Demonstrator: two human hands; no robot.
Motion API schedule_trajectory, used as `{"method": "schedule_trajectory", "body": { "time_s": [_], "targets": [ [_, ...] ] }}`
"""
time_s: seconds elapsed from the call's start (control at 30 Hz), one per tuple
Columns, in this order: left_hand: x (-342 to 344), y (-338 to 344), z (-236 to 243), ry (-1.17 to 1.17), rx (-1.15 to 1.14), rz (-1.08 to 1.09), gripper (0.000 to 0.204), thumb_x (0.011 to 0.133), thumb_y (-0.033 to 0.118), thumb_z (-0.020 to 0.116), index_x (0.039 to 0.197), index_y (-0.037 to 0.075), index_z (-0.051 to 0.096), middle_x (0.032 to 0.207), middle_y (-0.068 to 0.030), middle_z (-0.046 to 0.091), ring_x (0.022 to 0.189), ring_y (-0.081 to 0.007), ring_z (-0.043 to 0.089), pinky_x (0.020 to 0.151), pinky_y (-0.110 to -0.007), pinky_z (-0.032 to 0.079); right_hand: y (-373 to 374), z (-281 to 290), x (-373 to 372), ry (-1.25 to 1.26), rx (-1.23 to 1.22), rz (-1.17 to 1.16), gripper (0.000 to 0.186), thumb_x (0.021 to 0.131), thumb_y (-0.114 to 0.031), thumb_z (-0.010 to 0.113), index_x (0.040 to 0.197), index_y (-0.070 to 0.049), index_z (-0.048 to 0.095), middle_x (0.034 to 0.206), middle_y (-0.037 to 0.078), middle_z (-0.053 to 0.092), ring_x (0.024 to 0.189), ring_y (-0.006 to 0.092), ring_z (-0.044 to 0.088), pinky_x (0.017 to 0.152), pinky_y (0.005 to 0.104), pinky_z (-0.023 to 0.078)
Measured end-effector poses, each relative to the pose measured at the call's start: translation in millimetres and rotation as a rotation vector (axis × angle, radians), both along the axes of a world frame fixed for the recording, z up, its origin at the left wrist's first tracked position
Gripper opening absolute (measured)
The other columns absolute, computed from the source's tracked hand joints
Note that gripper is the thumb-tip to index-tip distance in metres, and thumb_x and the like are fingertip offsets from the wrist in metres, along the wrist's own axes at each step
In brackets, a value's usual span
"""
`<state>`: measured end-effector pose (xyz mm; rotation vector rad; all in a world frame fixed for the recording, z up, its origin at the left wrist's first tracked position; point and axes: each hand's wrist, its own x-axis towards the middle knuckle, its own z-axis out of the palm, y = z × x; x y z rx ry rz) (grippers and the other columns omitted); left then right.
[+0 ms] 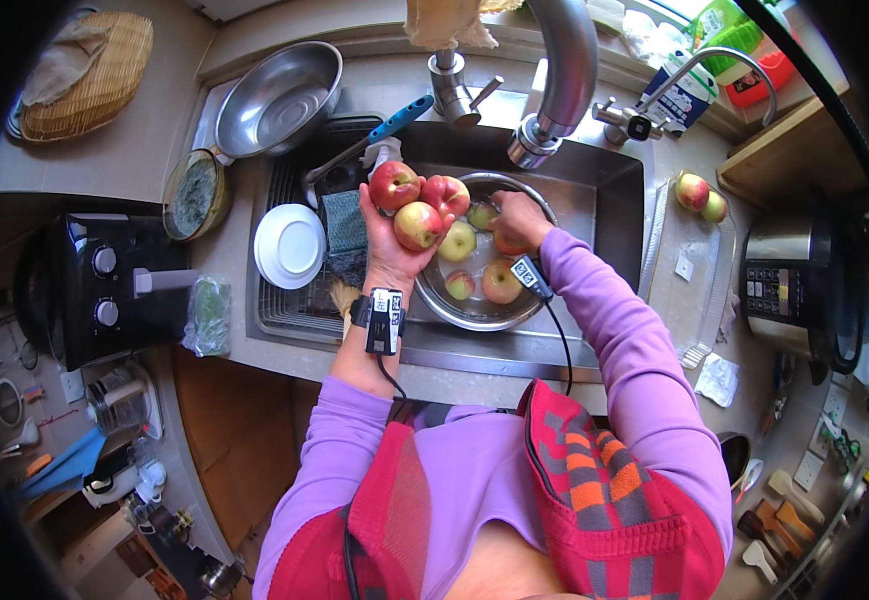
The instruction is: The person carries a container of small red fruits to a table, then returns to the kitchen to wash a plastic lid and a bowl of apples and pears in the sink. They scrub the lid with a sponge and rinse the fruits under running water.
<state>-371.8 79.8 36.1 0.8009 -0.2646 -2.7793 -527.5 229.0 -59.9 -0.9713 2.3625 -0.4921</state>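
My left hand (392, 253) is palm up over the left rim of a metal basin. It cradles three red and yellow apples (417, 226), bunched together on the palm and fingers. Inside the round metal basin (476, 318), in the sink, several more apples sit in water, among them a yellow-green apple (458, 241) and a blushed apple (502, 281). My right hand (522, 220) reaches into the basin's right side with curled fingers, right above a reddish apple (508, 244). Its fingertips are partly hidden, so what they hold cannot be made out.
A tall faucet (567, 70) arches over the sink (617, 200). Left of the basin, a white dish (290, 245) and a blue-handled brush (400, 118) lie on a rack. A steel pan (280, 100) stands behind. Two apples (693, 191) rest in a clear tray at right, beside a cooker (785, 285).
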Motion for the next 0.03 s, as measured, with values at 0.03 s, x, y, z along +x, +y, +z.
{"method": "schedule_trajectory", "body": {
  "time_s": [0.03],
  "targets": [
    [0.7,-2.5,-1.5,0.007,0.001,0.004,0.076,0.068,0.074,0.048,0.108,0.010,0.051,0.108,-0.0078,0.055,0.101,-0.0273,0.054,0.078,-0.044,0.051,-13.2,-10.7,-2.0,0.061,0.131,0.057,0.048,0.066,-0.026,0.070,0.108,-0.008,0.056,0.097,0.021,0.061,0.094,0.0287,0.060,0.083,0.0396,0.045]
  ]
}}
